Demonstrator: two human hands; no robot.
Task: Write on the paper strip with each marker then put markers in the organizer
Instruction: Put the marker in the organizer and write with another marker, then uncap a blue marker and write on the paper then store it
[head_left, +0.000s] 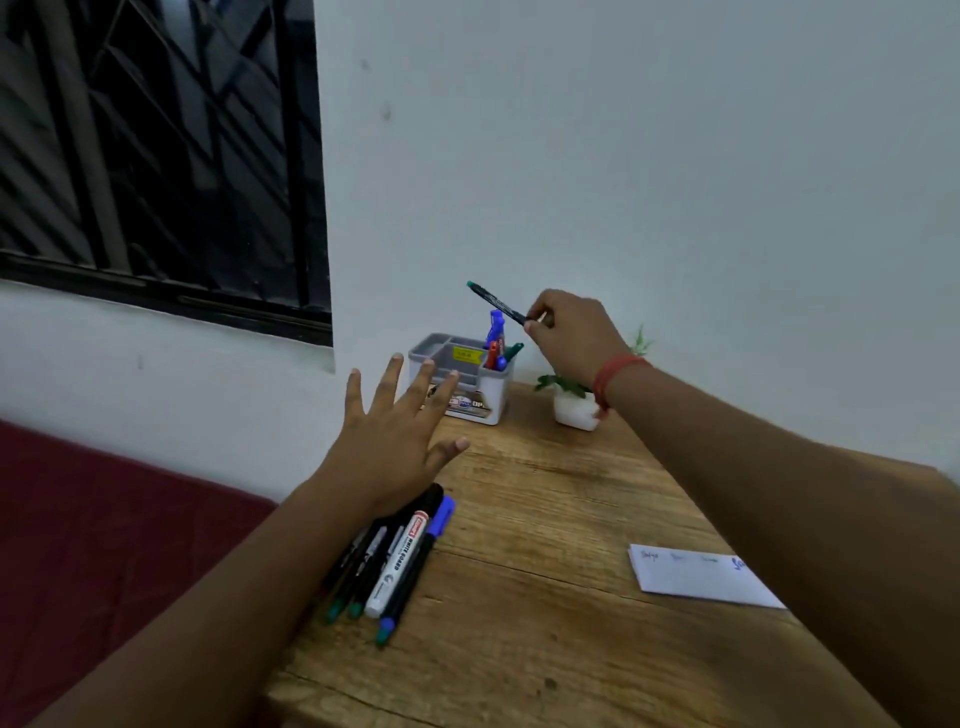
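My right hand (574, 335) pinches a black marker with a green end (493, 300), tilted in the air just above the white organizer (485, 397) at the table's far edge. Several markers (497, 347) stand in the organizer's right compartment. My left hand (395, 436) hovers with spread fingers in front of the organizer, holding nothing. A bundle of several markers (397, 561) lies on the wooden table below my left wrist. The white paper strip (691, 574), with faint writing on it, lies at the right, partly hidden by my right forearm.
A small white pot with a green plant (574, 408) stands right of the organizer, under my right wrist. The wooden table (545, 519) meets a white wall at the back. A dark red surface (104, 545) lies left of the table, and a barred window sits above it.
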